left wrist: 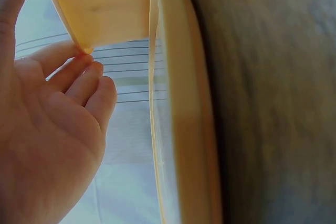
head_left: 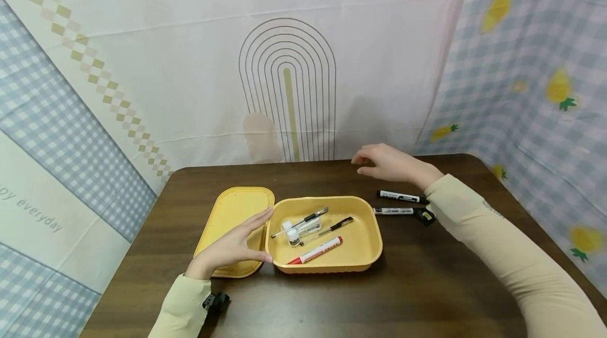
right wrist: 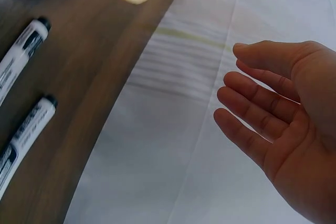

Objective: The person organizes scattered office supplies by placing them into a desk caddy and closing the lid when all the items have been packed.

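A yellow plastic box (head_left: pixel 365 232) stands on the table, holding a red-capped marker (head_left: pixel 322 250), two pens with black grips, a small white bottle (head_left: pixel 293 238) and a whitish item (head_left: pixel 310 226) partly covered by a pen. At the box's left side is my left hand (head_left: pixel 234 245), thumb and fingers spread along the rim; the left wrist view shows fingertips touching its corner. The yellow lid (head_left: pixel 237 209) lies left of the box, partly beneath that hand. Above the table's back edge, my right hand (head_left: pixel 391 164) hovers with loosely bent fingers and holds nothing.
Right of the box, two black-and-white markers (head_left: pixel 400 197) lie beneath the right forearm, their right ends partly hidden by the wrist and its black camera (head_left: pixel 424 216). A patterned cloth (head_left: pixel 379 64) hangs behind the brown table (head_left: pixel 322 306).
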The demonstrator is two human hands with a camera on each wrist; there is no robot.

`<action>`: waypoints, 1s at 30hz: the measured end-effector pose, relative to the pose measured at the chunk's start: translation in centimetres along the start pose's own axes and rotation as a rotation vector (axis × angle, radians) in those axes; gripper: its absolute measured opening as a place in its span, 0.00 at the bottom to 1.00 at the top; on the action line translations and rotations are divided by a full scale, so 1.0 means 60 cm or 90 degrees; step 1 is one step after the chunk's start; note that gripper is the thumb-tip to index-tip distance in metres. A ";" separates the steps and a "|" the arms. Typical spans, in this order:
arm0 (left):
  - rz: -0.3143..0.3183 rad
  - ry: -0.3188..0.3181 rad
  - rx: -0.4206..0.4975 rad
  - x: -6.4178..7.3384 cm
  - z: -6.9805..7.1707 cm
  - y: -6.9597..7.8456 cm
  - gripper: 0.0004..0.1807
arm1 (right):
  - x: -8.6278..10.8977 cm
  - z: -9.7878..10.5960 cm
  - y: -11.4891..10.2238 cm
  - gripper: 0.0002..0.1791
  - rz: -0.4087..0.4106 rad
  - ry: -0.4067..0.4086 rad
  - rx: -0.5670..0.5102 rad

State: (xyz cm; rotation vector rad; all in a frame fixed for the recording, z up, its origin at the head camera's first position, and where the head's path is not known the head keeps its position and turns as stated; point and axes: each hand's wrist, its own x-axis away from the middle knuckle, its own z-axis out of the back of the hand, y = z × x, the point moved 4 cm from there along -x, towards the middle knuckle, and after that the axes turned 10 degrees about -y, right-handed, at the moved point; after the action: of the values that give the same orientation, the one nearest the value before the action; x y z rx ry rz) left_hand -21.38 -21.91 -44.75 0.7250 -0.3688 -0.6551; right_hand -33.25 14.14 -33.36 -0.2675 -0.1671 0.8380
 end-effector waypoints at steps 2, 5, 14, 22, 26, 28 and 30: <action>-0.003 0.001 -0.001 0.000 0.001 -0.001 0.60 | 0.010 0.006 0.009 0.14 -0.009 0.006 0.004; -0.006 0.000 -0.004 0.000 0.002 -0.002 0.60 | 0.025 0.014 0.023 0.15 -0.031 0.010 0.005; -0.006 0.001 -0.001 0.001 0.001 -0.001 0.60 | 0.070 0.016 0.075 0.14 -0.082 0.042 -0.007; -0.009 0.004 -0.001 0.001 0.001 -0.003 0.60 | 0.099 0.008 0.108 0.15 -0.119 0.046 -0.023; -0.013 0.004 -0.003 0.002 0.001 -0.002 0.60 | 0.109 -0.002 0.119 0.14 -0.138 0.046 -0.034; -0.013 0.003 -0.005 0.002 0.000 -0.002 0.60 | 0.113 -0.009 0.121 0.14 -0.139 0.047 -0.036; -0.013 0.003 -0.004 0.003 0.001 -0.002 0.60 | 0.117 -0.018 0.125 0.14 -0.144 0.046 -0.041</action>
State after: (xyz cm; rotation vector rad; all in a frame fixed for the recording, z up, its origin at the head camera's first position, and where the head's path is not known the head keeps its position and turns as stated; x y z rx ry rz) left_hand -21.34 -22.11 -44.81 0.7242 -0.3558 -0.6733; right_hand -33.67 24.02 -36.33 -0.3319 -0.1539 0.5978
